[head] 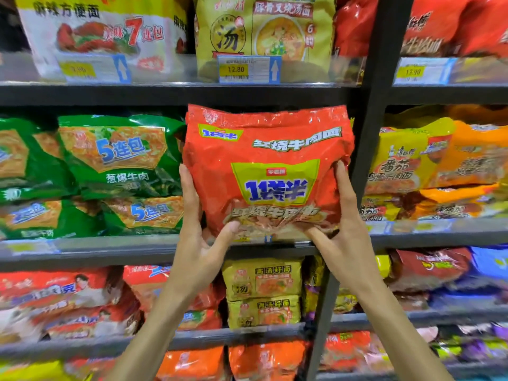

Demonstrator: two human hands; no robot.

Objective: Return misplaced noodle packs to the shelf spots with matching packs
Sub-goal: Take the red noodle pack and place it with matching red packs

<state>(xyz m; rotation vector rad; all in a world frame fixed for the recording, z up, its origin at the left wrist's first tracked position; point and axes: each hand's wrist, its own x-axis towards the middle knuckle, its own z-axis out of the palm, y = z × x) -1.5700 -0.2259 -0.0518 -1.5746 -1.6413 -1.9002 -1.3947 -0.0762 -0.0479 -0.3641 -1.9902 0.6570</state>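
Shelf point(165, 244), middle tier: red pack point(268, 171) clasped by left hand point(198, 237) and right hand point(341, 232); risks toppling forward if released unseated.

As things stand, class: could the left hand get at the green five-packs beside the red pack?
Probably not yet: the left hand is gripping the red pack. Once freed, the green packs sit unobstructed right beside it.

We have both bare forearms raised from the bottom of the view, angled inward toward each other. Our left hand point(196, 243) is turned palm-right, fingers straight and upright, thumb pressing in from the front. Our right hand point(339, 237) mirrors it, fingers upright along the far side, thumb pointing left. Both hands are closed on the red noodle pack point(268, 171), one at each lower corner.
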